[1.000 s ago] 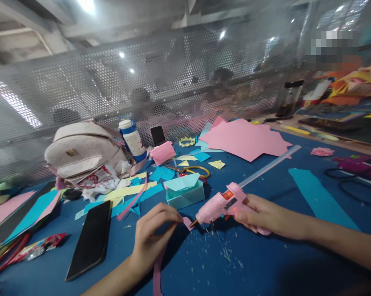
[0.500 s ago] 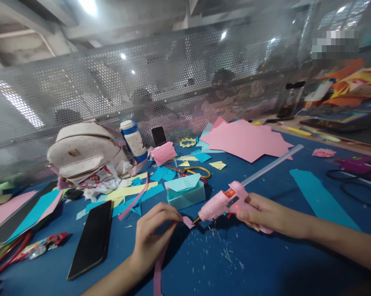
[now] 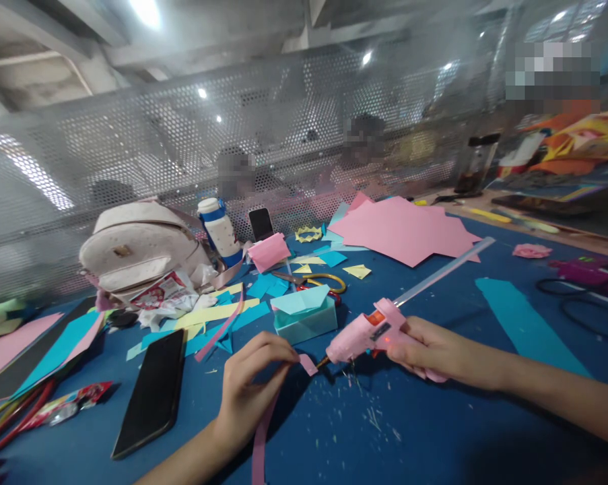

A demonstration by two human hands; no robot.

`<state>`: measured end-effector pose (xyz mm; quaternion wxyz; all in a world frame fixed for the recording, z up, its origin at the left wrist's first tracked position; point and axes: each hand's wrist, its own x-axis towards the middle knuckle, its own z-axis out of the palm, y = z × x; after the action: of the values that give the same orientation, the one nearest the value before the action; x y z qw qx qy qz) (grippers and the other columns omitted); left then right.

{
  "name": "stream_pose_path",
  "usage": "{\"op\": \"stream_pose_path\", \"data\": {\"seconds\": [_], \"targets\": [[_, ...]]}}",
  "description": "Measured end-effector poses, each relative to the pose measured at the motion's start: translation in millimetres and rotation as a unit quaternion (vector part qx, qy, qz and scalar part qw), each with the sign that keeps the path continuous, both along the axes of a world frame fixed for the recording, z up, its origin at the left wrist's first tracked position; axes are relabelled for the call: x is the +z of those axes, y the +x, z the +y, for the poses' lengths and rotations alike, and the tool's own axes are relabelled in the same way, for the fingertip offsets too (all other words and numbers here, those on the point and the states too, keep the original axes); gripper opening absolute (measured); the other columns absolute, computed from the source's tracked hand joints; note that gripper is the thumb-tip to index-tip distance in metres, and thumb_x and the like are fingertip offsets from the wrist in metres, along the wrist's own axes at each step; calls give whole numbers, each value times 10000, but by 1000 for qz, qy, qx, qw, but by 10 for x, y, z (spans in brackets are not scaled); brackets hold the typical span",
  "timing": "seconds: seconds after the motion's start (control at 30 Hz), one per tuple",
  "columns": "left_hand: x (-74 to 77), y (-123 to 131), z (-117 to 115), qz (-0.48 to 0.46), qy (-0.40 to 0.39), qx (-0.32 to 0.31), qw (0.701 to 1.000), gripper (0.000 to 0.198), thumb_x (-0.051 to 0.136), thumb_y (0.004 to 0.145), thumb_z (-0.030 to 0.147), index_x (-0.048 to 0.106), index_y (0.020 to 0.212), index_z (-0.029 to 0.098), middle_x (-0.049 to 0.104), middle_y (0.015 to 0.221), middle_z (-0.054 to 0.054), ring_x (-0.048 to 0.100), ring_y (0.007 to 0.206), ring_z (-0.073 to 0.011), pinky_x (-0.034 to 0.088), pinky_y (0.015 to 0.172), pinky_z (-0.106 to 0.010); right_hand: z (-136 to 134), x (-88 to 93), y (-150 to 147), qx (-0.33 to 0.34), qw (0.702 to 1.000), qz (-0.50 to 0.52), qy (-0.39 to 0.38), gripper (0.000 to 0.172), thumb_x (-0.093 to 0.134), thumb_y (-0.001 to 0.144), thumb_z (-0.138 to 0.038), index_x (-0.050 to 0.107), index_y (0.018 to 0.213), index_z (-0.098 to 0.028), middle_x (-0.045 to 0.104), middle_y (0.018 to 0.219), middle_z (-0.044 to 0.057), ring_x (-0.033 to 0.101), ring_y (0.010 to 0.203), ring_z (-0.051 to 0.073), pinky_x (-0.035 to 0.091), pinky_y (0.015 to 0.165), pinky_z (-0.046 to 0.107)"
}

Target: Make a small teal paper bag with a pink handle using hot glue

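Note:
My left hand (image 3: 256, 384) pinches a narrow pink paper strip (image 3: 260, 448) near one end. The short end sticks out past my fingertips to the right, while the long part hangs down toward the table's front. My right hand (image 3: 427, 353) is wrapped round the handle of a pink hot glue gun (image 3: 361, 333). A clear glue stick (image 3: 445, 269) juts from its back, and a small red light glows on its side. The gun's nozzle is at the tip of the strip's short end. Just behind stands a light-teal folded paper box (image 3: 306, 320) with its flap raised.
Yellow-handled scissors (image 3: 324, 279) lie among paper scraps behind the box. A black phone (image 3: 152, 397) rests at left, near a white backpack (image 3: 142, 236) and a bottle (image 3: 219, 232). Pink sheets (image 3: 404, 229) lie at the back; a blue strip (image 3: 530, 327) is at right.
The nozzle and the strip's end have separated very slightly, the gun shifting a little to the right. Both hands keep their holds and otherwise stay almost still.

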<state>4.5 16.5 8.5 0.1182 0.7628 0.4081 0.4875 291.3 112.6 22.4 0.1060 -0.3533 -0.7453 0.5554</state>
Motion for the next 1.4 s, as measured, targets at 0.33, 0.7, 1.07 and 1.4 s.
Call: {"op": "stream_pose_path", "data": {"seconds": [0.33, 0.7, 1.07, 1.4], "targets": [[-4, 11, 10, 1, -1, 4, 1000, 166, 592, 833, 21, 646, 862, 174, 647, 842, -38, 628, 793, -138, 495, 698, -241, 18, 9, -17, 49, 997, 64, -16, 536, 517, 796, -685, 451, 671, -167, 410, 569, -41, 349, 442, 46, 277, 388, 174], [33, 35, 17, -28, -11, 23, 999, 136, 602, 837, 62, 661, 825, 184, 656, 800, -38, 629, 761, -155, 499, 691, -260, 31, 76, -32, 58, 997, 49, -4, 533, 513, 811, -665, 501, 664, -152, 413, 532, -38, 351, 436, 50, 263, 389, 167], [30, 11, 48, -27, -44, 22, 998, 111, 604, 849, 92, 660, 846, 189, 646, 826, -33, 621, 784, -149, 486, 720, -254, 425, 346, 237, -159, 973, 25, 168, 497, 503, 852, -588, 626, 851, -106, 555, 728, 59, 486, 622, 127, 357, 550, 251], [63, 31, 60, -11, -52, 32, 998, 120, 583, 870, 130, 682, 881, 196, 639, 835, -42, 607, 753, -148, 478, 684, -257, 977, 223, 572, -216, 880, -169, 388, 417, 459, 871, -485, 624, 851, -103, 577, 624, 71, 516, 636, 196, 338, 630, 302]]}}
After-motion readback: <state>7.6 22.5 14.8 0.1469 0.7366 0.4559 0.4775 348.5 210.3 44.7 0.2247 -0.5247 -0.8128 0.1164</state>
